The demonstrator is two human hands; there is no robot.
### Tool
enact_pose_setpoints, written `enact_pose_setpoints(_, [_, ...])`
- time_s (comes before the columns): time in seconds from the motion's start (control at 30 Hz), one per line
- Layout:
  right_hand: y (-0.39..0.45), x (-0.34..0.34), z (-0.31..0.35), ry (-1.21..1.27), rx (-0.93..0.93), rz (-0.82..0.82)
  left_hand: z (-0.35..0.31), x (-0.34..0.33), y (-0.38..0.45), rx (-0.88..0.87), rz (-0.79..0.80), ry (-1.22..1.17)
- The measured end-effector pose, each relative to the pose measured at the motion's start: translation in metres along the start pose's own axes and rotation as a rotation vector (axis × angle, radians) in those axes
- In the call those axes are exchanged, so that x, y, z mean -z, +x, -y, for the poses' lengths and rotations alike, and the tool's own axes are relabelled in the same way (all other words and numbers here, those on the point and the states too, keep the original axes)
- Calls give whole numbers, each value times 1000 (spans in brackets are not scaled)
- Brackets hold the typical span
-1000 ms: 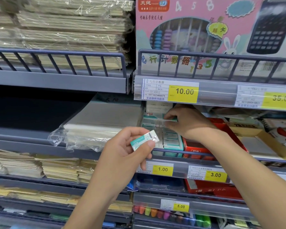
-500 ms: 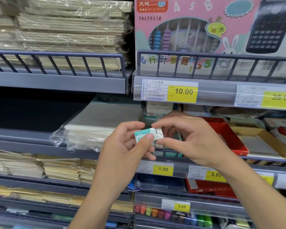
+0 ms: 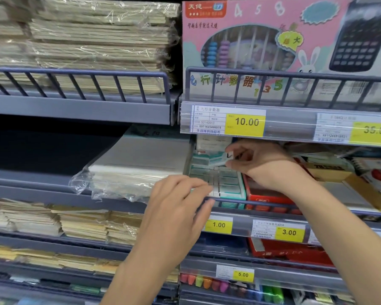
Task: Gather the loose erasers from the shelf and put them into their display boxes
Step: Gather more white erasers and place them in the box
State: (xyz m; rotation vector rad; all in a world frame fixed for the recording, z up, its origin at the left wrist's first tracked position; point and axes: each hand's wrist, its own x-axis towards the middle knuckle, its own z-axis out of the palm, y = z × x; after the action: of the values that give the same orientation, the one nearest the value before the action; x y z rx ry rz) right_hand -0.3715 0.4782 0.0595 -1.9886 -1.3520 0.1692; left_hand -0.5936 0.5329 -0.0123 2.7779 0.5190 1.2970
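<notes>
My right hand pinches a small white-and-teal eraser between thumb and fingers. It holds the eraser just above the back rows of the teal eraser display box, which is packed with several like erasers on the middle shelf. My left hand is lower and to the left, holding nothing. Its loosely curled fingertips lie at the box's front left corner by the shelf rail. A red display box stands right of the teal one, partly hidden by my right wrist.
A plastic-wrapped paper stack lies left of the eraser box. The upper shelf with price tags hangs close over my right hand. Right of the red box are more boxes. Below are notebooks and highlighters.
The eraser passed from my left hand to my right. My right hand then carried it up and back over the teal box, while my empty left hand dropped to the box's front.
</notes>
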Motion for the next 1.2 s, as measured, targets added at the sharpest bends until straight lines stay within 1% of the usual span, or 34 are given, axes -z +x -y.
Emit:
enact_pose_setpoints(0.1, [9,-11,6,-115,4,58,3,-7,-3,-27,19,30])
enact_pose_setpoints(0.2, [16,-22,8,-143,-3,100,5,-9,-2,-23,14,27])
enact_pose_setpoints(0.5, [24,-44,21,-373,18,99,8,-10,-4,-7,14,-13])
enact_pose_setpoints(0.77, [22,-45,23,-415,45,137,14,-15,-6,-23,-16,-36])
enact_pose_setpoints(0.97, [17,-43,25,-378,35,175,12,-7,-5,-3,39,-94])
enact_pose_setpoints(1.03, [10,-40,28,-326,35,144,12,0,-4,45,77,-167])
enact_pose_setpoints(1.1, [-1,-35,32,-236,60,40,12,9,-4,131,89,-285])
enact_pose_setpoints(1.2, [-33,-27,42,-19,127,-132,13,24,-7,265,29,-464])
